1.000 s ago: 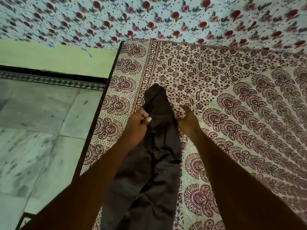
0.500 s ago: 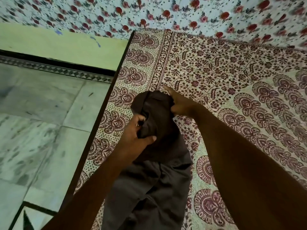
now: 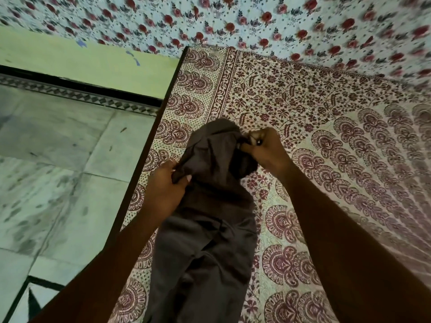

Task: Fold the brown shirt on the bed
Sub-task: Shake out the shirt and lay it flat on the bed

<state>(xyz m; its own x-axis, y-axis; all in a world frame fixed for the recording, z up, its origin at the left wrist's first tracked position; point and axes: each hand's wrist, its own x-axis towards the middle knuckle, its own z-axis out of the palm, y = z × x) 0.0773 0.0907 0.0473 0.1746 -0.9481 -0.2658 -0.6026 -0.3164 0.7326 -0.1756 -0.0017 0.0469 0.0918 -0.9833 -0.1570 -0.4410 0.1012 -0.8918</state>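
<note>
Gripping the brown shirt (image 3: 210,217), both hands, left (image 3: 166,190) and right (image 3: 263,150), hide its edges.

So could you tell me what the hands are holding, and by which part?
Both grip the brown shirt near its far end: the left hand its left edge, the right hand its right edge.

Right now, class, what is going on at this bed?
A person is folding a brown shirt on a bed covered by a patterned sheet. The left hand grips the shirt's left edge, and the right hand pinches its far right edge. The shirt lies bunched and long near the bed's left side, not yet neatly folded.
</note>
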